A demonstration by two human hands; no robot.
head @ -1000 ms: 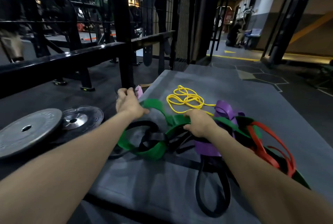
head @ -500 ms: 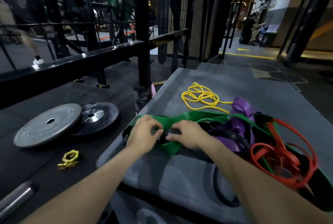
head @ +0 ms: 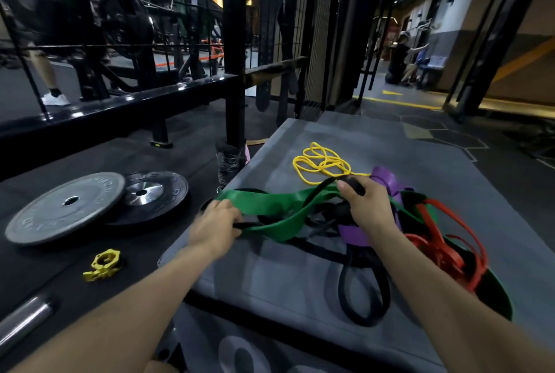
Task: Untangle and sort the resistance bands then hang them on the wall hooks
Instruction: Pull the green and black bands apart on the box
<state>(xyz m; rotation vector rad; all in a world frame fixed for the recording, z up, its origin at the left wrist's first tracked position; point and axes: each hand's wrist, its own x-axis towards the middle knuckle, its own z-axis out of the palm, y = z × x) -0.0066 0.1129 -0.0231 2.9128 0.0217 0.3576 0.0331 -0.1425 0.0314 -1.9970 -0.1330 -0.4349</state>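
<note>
A tangle of resistance bands lies on a grey mat (head: 270, 276). A wide green band (head: 270, 207) stretches between my hands, lifted off the mat. My left hand (head: 214, 227) grips its left end together with a black strand. My right hand (head: 365, 207) holds a black band (head: 353, 186) raised above the pile. A purple band (head: 387, 180) lies behind my right hand, red bands (head: 435, 240) lie to its right, and a black loop (head: 363, 291) trails toward me. A thin yellow band (head: 322, 162) sits apart, further back.
Two weight plates (head: 66, 207) lie on the black floor to the left, with a yellow collar clamp (head: 103, 264) and a steel bar end (head: 21, 321) nearer. A black rack post (head: 234, 72) stands at the mat's left edge. People crouch far down the corridor (head: 402, 57).
My hands have moved apart: the left pulled the green band's end leftward, the right rose and moved right with a black band. The green band is now stretched and lifted.
</note>
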